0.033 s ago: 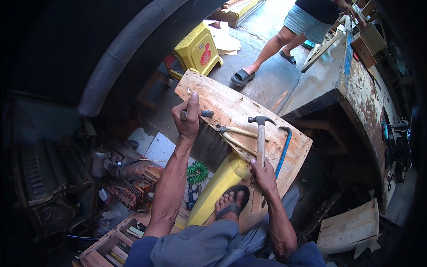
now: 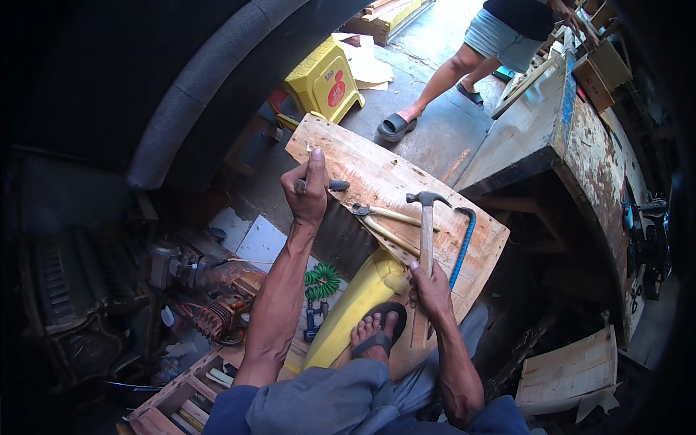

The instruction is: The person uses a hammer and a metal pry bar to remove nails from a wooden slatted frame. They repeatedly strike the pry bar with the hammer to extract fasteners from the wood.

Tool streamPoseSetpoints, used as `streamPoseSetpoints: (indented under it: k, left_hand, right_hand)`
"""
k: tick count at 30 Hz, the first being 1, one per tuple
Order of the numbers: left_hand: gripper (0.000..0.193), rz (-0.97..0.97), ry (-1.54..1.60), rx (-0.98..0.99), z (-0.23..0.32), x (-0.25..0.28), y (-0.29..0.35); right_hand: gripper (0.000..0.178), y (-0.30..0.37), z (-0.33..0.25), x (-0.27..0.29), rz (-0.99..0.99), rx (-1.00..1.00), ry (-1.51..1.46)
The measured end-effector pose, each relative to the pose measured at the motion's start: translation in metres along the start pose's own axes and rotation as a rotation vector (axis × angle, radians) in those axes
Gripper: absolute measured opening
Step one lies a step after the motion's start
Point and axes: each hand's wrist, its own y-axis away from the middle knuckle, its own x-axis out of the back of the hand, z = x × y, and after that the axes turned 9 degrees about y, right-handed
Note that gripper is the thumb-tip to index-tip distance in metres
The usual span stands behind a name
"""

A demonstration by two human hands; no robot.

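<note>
My left hand (image 2: 308, 194) is closed around a short dark metal piece (image 2: 335, 185), thumb pointing up, over the far part of a worn wooden board (image 2: 377, 163). My right hand (image 2: 431, 290) grips the wooden handle of a claw hammer (image 2: 427, 217), whose steel head rests on the board. Between the hands lie pincers (image 2: 384, 223) with pale handles. A blue tube (image 2: 462, 250) with a black end curves along the board's right edge. The board rests on a yellow object (image 2: 355, 304), and my sandalled foot (image 2: 375, 330) presses against it.
Another person (image 2: 464, 69) in sandals stands beyond the board, beside a yellow plastic stool (image 2: 322, 80). A worn workbench (image 2: 580, 145) stands to the right, with a wooden crate (image 2: 573, 370) below it. On the left lie a green coiled hose (image 2: 322, 279) and a motor (image 2: 217, 308).
</note>
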Motion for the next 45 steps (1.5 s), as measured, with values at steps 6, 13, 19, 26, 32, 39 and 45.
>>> streamPoseSetpoints:
  k: [6, 13, 19, 26, 32, 39, 45]
  left_hand:
    - [0.057, -0.414, -0.523, -0.328, -0.040, -0.099, 0.035]
    - [0.058, -0.173, -0.437, 0.063, 0.006, -0.068, 0.052]
    - [0.057, -0.179, -0.427, 0.310, 0.020, -0.030, 0.113]
    - [0.060, 0.178, -0.174, 0.440, 0.031, 0.012, 0.160]
    - [0.060, 0.397, 0.060, 0.354, 0.046, 0.028, 0.152]
    - [0.059, 0.594, 0.062, 0.326, 0.041, 0.059, 0.159]
    - [0.057, 0.668, 0.598, 0.267, 0.041, 0.065, 0.140]
  right_hand:
    - [0.033, 0.017, -0.015, 0.023, 0.028, -0.105, -0.029]
    - [0.042, 0.017, 0.006, 0.076, 0.074, -0.077, 0.287]
    - [0.041, -0.021, 0.037, 0.080, 0.331, 0.137, 0.839]
    - [0.070, -0.064, -0.029, 0.009, 0.238, 0.692, 1.156]
    - [0.068, -0.106, -0.052, -0.009, -0.006, 0.668, 1.449]
    - [0.033, -0.110, -0.118, -0.027, -0.122, 0.722, 1.519]
    - [0.028, -0.124, -0.128, -0.010, -0.215, 0.588, 1.641]
